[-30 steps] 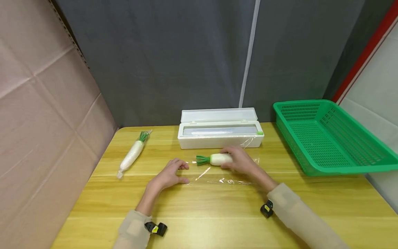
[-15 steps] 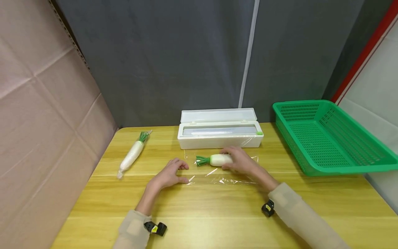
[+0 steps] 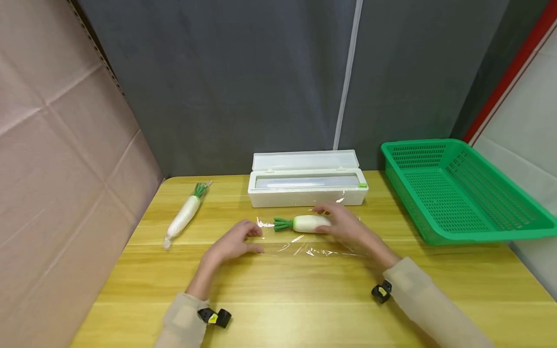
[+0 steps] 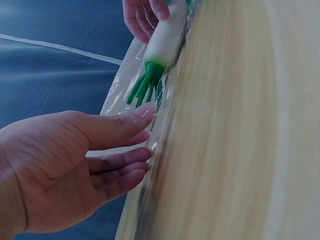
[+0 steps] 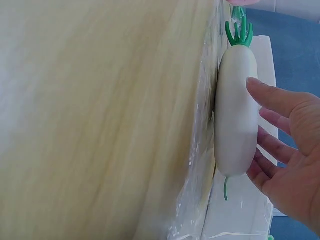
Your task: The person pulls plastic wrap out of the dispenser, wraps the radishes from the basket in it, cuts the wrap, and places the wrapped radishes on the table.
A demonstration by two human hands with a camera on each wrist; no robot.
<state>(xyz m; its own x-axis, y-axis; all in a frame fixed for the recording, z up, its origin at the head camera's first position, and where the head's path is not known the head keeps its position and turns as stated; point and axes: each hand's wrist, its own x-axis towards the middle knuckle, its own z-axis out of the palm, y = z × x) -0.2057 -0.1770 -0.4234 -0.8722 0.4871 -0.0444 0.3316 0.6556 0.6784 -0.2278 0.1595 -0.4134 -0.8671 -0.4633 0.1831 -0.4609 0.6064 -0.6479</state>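
Observation:
In the head view a white radish with green stalks lies across a sheet of cling film on the table. My right hand is at its tail end; in the right wrist view the thumb overlaps the radish's side, and loosely bent fingers lie spread along its far side. Left of the stalks is my left hand, thumb and fingers apart. The left wrist view has those fingertips right at the film's edge, with nothing gripped between them.
Behind the radish stands a white cling film box, lid raised, film reaching from its front. A film-wrapped radish lies at the left of the wooden table. At the right is a green perforated basket.
My right hand has slid slightly right and loosened about the radish, baring more of its body. My left hand has hardly moved, and the film's folds have shifted a little.

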